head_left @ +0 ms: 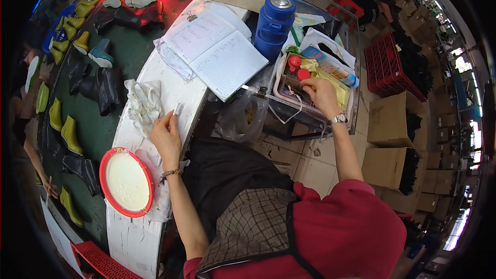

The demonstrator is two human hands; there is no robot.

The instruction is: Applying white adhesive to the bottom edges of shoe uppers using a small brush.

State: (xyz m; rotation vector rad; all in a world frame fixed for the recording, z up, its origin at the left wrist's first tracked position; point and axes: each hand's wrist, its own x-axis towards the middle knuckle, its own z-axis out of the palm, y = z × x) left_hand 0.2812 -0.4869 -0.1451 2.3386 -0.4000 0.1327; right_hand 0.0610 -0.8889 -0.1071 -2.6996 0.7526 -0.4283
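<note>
My left hand point(168, 138) is over the white bench board point(133, 245), its fingers closed on a short whitish stick-like piece point(178, 109). A crumpled, stained white cloth point(143, 102) lies just beside those fingers. Closer to me on the board stands a red-rimmed tub point(126, 182) of cream-coloured paste. At the right, my right hand point(321, 95) reaches into a pink basket point(281, 89) of small items, thumb and fingertips pinched together. Whatever sits between those fingertips is too small to make out. Red-capped containers point(295, 62) and a yellow cloth point(338, 90) are next to it.
An open notebook point(217, 46) lies across the board, near a blue jug point(275, 28). Boots and yellow shoe parts point(71, 134) line the green conveyor point(116, 129) at left. Cardboard boxes point(395, 119) and a red crate point(385, 62) stand at right. Other people work on both sides.
</note>
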